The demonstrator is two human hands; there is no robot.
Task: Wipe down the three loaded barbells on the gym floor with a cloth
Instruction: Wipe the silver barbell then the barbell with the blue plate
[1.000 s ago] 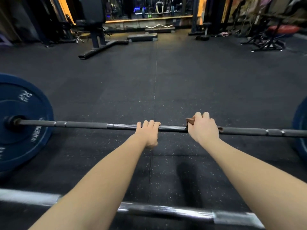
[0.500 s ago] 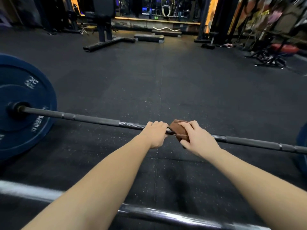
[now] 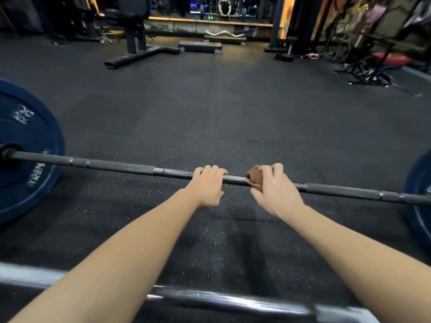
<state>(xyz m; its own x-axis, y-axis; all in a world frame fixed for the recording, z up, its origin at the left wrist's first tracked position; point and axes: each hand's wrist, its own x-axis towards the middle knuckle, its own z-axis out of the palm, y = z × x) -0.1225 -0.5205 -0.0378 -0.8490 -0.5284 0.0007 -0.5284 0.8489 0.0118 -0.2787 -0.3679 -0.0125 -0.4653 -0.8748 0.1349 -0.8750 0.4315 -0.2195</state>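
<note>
Head view: we are seeing the barbell (image 3: pixel 116 165) lying on the black rubber floor (image 3: pixel 210 113), with its long axis running left to right across the frame and the right end sitting slightly lower in the picture. Its shaft is looking dark grey with matte knurled stretches, ring marks and a shiny ribbed middle. A blue plate (image 3: pixel 28 148) is sitting on the left end and another blue plate (image 3: pixel 419 183) on the right end, cut off by the edge. The left hand (image 3: pixel 207 187) is gripping the middle, fingers (image 3: pixel 211 170) curling over the bar. Just beside it, the right hand (image 3: pixel 275 192) is clamping a brown cloth (image 3: pixel 254 177) round the shaft. We are noting a nearer bar (image 3: pixel 233 299), blurred, lying roughly parallel at the bottom.
</note>
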